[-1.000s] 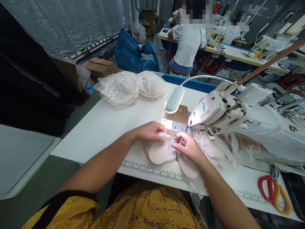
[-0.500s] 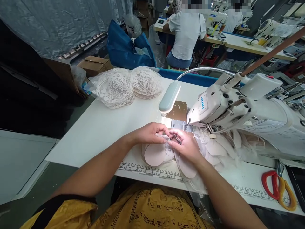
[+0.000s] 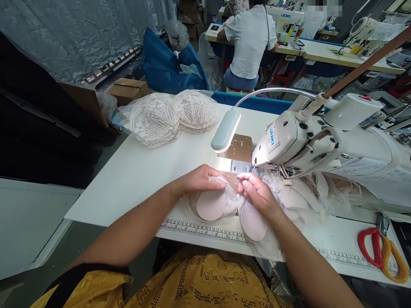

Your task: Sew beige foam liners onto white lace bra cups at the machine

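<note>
A pale lace bra [image 3: 211,206] with smooth cup linings lies before me at the table's front edge, its second cup [image 3: 253,222] under my right wrist. My left hand [image 3: 205,179] is closed on the lace top edge of the left cup, thumb on top. Just right of it, over the middle of the bra, my right hand [image 3: 257,190] is pinched, its fingers curled in. Something small and dark shows at those fingertips, too small to name. Both hands are in front of the sewing machine [image 3: 272,141], near its lit needle area.
Stacked lace cups [image 3: 154,117] lie at the table's back left. A lamp [image 3: 226,130] hangs over the worktop. More pale pieces [image 3: 298,196] are heaped under the machine arm. Red-and-orange-handled scissors [image 3: 382,252] lie at right, near a printed ruler [image 3: 205,231]. A seated person [image 3: 252,42] works beyond.
My hands, close together before, have moved apart; the right has shifted slightly right. My left hand keeps hold of the bra's lace edge. The view has shifted slightly.
</note>
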The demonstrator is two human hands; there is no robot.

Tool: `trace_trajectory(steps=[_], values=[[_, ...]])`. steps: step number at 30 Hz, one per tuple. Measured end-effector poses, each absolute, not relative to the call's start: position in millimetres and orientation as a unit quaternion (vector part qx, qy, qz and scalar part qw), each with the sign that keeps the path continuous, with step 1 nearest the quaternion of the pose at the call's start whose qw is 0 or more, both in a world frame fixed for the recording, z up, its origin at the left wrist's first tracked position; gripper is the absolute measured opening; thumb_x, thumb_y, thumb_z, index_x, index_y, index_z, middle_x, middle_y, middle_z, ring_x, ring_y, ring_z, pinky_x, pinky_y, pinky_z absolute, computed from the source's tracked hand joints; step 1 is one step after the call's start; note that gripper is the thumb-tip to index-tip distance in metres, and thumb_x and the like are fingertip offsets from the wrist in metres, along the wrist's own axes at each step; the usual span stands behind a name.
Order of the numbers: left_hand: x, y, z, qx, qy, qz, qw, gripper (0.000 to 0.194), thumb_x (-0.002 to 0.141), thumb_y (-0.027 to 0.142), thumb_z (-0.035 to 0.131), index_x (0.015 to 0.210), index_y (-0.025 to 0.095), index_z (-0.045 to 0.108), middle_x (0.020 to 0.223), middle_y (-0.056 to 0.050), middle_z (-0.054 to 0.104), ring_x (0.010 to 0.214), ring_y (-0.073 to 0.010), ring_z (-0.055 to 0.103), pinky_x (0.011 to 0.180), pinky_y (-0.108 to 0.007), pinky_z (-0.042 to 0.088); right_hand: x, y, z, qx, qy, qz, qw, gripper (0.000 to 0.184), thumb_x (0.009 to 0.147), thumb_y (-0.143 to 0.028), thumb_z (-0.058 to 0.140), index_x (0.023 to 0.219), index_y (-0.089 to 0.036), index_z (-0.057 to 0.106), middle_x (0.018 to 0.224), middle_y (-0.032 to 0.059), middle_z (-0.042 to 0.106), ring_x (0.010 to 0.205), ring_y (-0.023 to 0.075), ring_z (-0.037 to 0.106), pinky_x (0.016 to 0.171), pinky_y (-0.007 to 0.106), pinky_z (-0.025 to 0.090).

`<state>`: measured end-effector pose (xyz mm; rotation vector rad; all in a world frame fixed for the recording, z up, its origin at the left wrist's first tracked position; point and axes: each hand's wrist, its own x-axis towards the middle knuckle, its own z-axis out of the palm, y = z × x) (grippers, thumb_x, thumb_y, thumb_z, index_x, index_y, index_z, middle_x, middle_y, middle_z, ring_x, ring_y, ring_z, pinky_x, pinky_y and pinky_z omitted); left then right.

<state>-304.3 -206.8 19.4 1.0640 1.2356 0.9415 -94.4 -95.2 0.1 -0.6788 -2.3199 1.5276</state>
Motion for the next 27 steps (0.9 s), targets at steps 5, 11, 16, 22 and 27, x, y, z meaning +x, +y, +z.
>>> trace_trajectory(steps=[5,11,16,22,27], values=[[-302.4,-206.4,15.2,0.425,0.535,0.425,0.594,0.03,0.08,0.041,0.071,0.096,0.015,0.075,0.097,-0.009,0.072,0.089,-0.0213,0.064,0.078,-0.031,0.05,-93.0,-94.2,1.3,-0.232,-0.8,0.539,0.127,0.028,0.088,-0.041,0.058,0.108,-0.023,0.063,0.084,0.0019,0.062,0.076,0.0169,0.059,0.07,0.031,0.049],[-298.7,-203.4,16.9,0.452,0.516,0.402,0.606,0.026,0.08,0.039,0.07,0.087,0.014,0.076,0.082,-0.005,0.069,0.078,-0.0172,0.06,0.066,-0.025,0.046,-100.8,-101.5,4.3,-0.216,-0.781,0.574,0.119,0.023,0.087,-0.038,0.059,0.102,-0.022,0.064,0.089,0.003,0.067,0.08,0.0179,0.062,0.073,0.032,0.05],[-297.0,-202.3,17.0,0.463,0.519,0.376,0.613,0.031,0.081,0.044,0.068,0.078,0.014,0.072,0.068,-0.002,0.059,0.064,-0.0131,0.051,0.055,-0.024,0.038,-103.3,-105.3,6.0,-0.212,-0.777,0.577,0.138,0.019,0.087,-0.036,0.06,0.1,-0.022,0.065,0.096,0.004,0.069,0.086,0.0183,0.064,0.077,0.033,0.051],[-295.3,-202.6,15.8,0.479,0.523,0.368,0.602,0.035,0.08,0.046,0.067,0.068,0.013,0.066,0.058,0.002,0.045,0.054,-0.0092,0.037,0.049,-0.024,0.027,-101.5,-104.0,3.6,-0.219,-0.767,0.587,0.135,0.019,0.088,-0.037,0.059,0.097,-0.021,0.065,0.089,0.0036,0.069,0.078,0.0171,0.063,0.07,0.032,0.051],[-292.9,-202.0,15.5,0.479,0.521,0.361,0.607,0.046,0.08,0.047,0.069,0.054,0.014,0.05,0.056,0.004,0.03,0.053,-0.007,0.026,0.048,-0.024,0.016,-103.2,-104.6,4.4,-0.213,-0.765,0.599,0.108,0.02,0.087,-0.035,0.059,0.1,-0.021,0.064,0.088,0.0039,0.069,0.077,0.0173,0.063,0.07,0.032,0.05]])
